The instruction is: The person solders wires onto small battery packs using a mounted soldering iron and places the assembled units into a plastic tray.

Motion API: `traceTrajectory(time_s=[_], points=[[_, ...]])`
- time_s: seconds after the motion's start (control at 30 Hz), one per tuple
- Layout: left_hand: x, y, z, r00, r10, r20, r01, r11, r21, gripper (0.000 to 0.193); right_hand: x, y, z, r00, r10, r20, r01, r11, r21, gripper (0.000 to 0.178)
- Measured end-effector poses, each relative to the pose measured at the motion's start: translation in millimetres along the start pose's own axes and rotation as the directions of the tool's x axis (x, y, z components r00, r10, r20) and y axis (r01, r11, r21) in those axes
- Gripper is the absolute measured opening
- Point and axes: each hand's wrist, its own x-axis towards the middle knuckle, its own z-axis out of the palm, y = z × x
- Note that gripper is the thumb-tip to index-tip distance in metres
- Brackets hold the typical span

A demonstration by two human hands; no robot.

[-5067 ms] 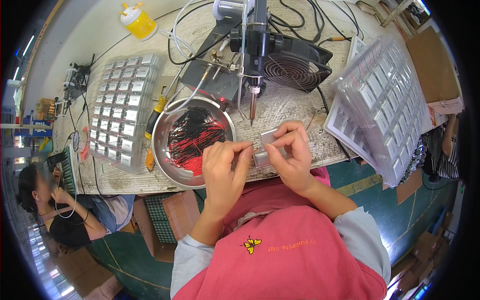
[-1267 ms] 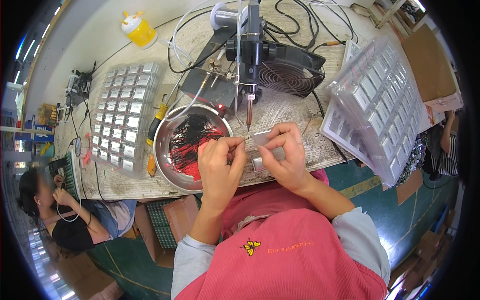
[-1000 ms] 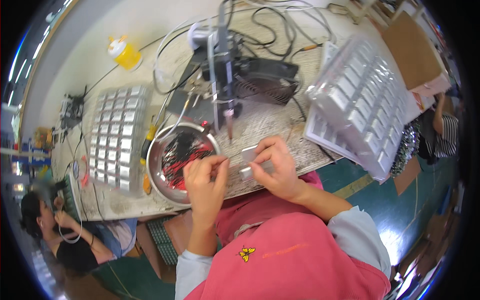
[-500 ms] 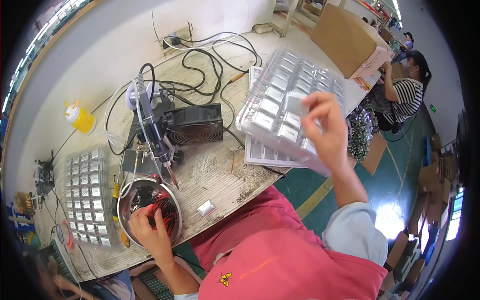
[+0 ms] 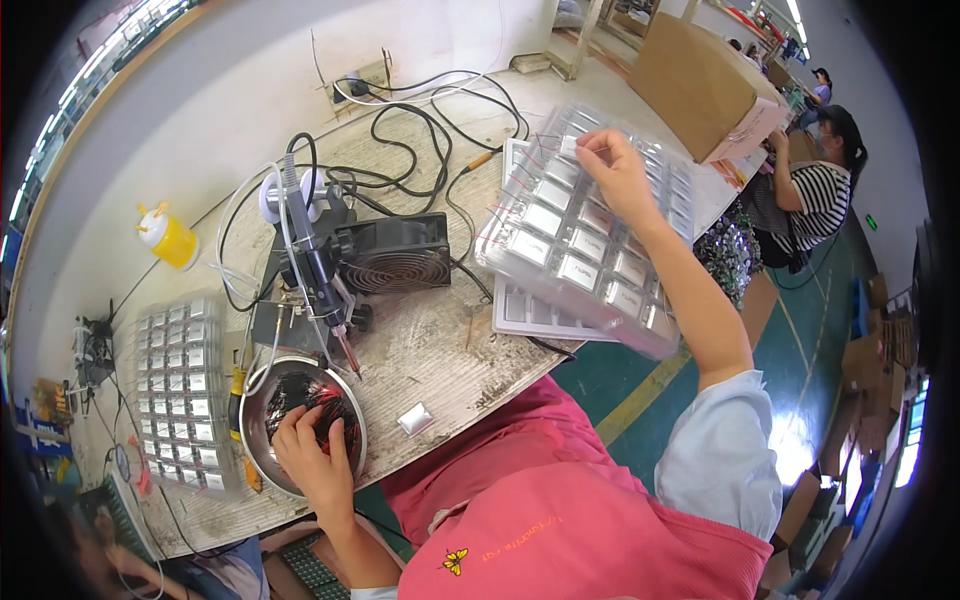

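Observation:
My left hand (image 5: 318, 462) rests over a round metal bowl (image 5: 256, 452) of thin black and red wires (image 5: 290, 392). Its fingers are apart, with the fingertips among the wires. At the upper part of a clear plastic tray (image 5: 640, 342), my right hand (image 5: 618, 175) pinches a small silver rectangular part (image 5: 570, 148) by its edge, at one of the pockets. Similar silver parts with thin red wires fill the visible pockets. One loose silver part (image 5: 414, 419) lies on the bench near its front edge.
A soldering iron (image 5: 322, 290) in a stand points down beside the bowl. Behind it are a black fan (image 5: 395, 252) and tangled cables. Another filled tray (image 5: 180, 395) lies left, a yellow bottle (image 5: 168, 238) by the wall. A cardboard box (image 5: 700, 85) and a seated co-worker (image 5: 815, 190) are far right.
My right hand has moved away from me and left, bringing the silver part down to the tray. My left hand has shifted slightly right over the bowl, its fingers spreading.

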Motion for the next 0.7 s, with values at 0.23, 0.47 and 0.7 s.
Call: traceTrajectory(time_s=[0.23,0.47,0.7], points=[[1,0,2,1.000,-0.026,0.003,0.026,0.999,-0.031,0.026,-6,-17,-4,0.998,-0.055,-0.042,0.041,0.958,-0.283,0.017],[1,2,1,1.000,-0.030,0.003,0.030,0.998,-0.049,0.026,6,-18,-2,0.997,0.078,0.012,-0.073,0.972,-0.225,0.026],[-1,-6,-4,0.999,-0.038,-0.032,0.036,0.996,-0.079,0.024,43,20,-2,0.985,-0.155,0.080,0.170,0.750,-0.640,0.031]])
